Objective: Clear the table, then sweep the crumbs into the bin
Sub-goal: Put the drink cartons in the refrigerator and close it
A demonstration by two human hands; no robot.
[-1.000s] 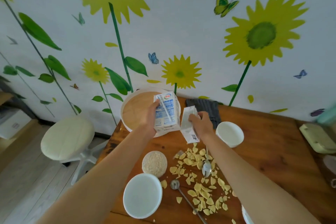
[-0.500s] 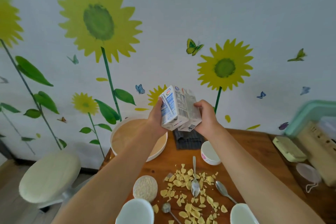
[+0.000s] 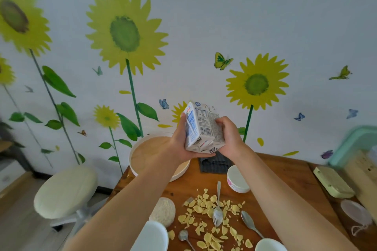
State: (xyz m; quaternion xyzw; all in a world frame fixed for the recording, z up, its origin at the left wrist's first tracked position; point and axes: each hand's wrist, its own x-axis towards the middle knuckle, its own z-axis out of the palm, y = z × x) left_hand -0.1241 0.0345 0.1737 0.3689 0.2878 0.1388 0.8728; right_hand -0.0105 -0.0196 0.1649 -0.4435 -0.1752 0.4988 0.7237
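Note:
Two white milk cartons (image 3: 201, 127) are pressed together, raised above the back of the wooden table (image 3: 285, 177). My left hand (image 3: 180, 142) grips their left side and underside, and my right hand (image 3: 229, 138) grips their right side. Yellow crumbs (image 3: 208, 222) are scattered over the table's middle among three spoons (image 3: 217, 210). White bowls stand at the front left (image 3: 151, 236), front right (image 3: 269, 245) and back right (image 3: 237, 179). A round rice cake (image 3: 163, 211) lies left of the crumbs.
A round wooden tray (image 3: 142, 155) with a white rim sits at the table's back left, a dark folded cloth (image 3: 214, 164) beside it. A cream stool (image 3: 65, 191) stands left of the table. A pale green lidded box (image 3: 332, 181) and a clear lid (image 3: 355, 213) lie at the right.
My two hands brought the cartons together and lifted them higher above the table. The camera tilted up toward the wall.

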